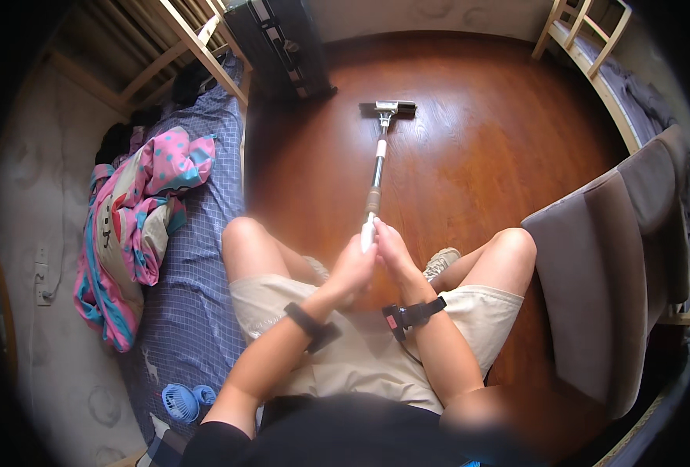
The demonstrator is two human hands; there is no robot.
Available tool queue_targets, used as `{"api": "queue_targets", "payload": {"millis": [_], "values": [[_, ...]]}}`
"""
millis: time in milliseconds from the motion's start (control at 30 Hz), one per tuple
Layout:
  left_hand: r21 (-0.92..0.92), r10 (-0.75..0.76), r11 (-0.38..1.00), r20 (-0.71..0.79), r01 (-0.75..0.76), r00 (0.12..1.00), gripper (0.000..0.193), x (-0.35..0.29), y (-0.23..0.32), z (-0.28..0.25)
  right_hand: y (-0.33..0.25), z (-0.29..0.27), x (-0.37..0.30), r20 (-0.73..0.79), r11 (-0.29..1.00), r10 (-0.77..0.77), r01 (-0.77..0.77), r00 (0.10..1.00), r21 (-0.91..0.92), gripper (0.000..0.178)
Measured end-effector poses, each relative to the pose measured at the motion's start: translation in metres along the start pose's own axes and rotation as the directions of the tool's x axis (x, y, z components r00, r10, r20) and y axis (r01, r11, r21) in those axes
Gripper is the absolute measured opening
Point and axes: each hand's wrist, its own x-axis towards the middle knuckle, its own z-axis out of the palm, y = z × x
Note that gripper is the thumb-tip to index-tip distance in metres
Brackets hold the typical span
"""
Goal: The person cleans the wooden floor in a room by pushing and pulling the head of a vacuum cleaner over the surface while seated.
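Note:
A long-handled mop (pixel 377 173) stretches away from me over the brown wooden floor. Its wide, flat head (pixel 395 107), dark with a pale clamp, lies across the floor at the far end. The telescopic pole has metal, white and brown sections and ends in a white grip between my hands. My left hand (pixel 355 260) is closed round that grip from the left. From the right, my right hand (pixel 392 246) presses against it with bent fingers, partly hidden. Both hands are between my knees, with a dark strap on each wrist.
On the left, a bed with a blue checked sheet (pixel 212 187) bears a pink and blue blanket (pixel 162 167) and a small blue fan (pixel 180 402). A dark suitcase (pixel 282 58) stands at the far left. A grey-brown cushioned seat (pixel 586 272) is close on my right, near another bed frame (pixel 594 58).

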Motion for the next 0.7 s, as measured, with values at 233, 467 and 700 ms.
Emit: {"api": "queue_targets", "payload": {"millis": [233, 467, 700], "values": [[0.136, 0.052, 0.990, -0.119, -0.036, 0.992, 0.028, 0.086, -0.020, 0.020, -0.026, 0.007, -0.035, 0.018, 0.975, 0.036, -0.039, 0.999, 0.219, 0.043], [0.342, 0.107, 0.925, 0.176, -0.163, 0.978, 0.035, 0.068, -0.067, -0.026, 0.004, 0.010, -0.037, 0.038, 0.971, 0.212, -0.215, 0.976, 0.104, 0.032], [0.538, 0.217, 0.810, 0.093, -0.232, 0.972, 0.036, 0.066, -0.073, -0.062, 0.016, -0.008, -0.043, -0.248, 0.896, 0.134, -0.224, 0.959, -0.383, 0.014]]}}
